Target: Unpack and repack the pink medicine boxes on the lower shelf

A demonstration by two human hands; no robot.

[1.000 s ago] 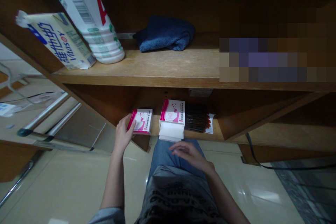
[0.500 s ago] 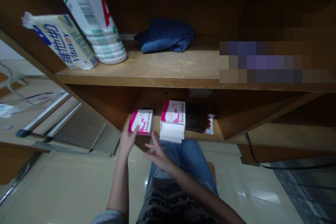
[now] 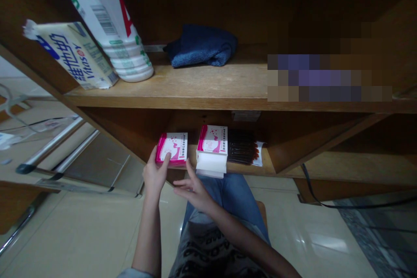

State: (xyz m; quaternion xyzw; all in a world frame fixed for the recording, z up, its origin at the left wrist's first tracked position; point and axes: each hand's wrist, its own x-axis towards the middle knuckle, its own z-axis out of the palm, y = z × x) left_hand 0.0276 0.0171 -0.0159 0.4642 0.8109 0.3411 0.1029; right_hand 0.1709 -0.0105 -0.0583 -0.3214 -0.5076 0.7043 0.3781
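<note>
On the lower shelf at the left lies a stack of pink-and-white printed packs (image 3: 172,147), with thin layers showing along its front edge. My left hand (image 3: 156,173) grips its front left corner, thumb on top and fingers along the side. At the front right corner is my right hand (image 3: 192,186), fingers apart, index fingertip close to the stack; I cannot tell if it touches. Just right stands a pink-and-white carton (image 3: 212,140), its white flaps open toward me. Beside that carton is a row of dark brown slim vials or strips (image 3: 241,147) on something white.
On the upper shelf (image 3: 195,89) are a Vitasoy carton (image 3: 73,54), a large white bottle (image 3: 127,58), a folded blue cloth (image 3: 203,47) and a blurred-out area. A metal-railed frame (image 3: 55,152) stands left. A black cable (image 3: 312,191) hangs right.
The view has shifted slightly. The left hand stays on the stack, whose layered front edge shows more. The right hand remains by its corner, fingers a little closer together.
</note>
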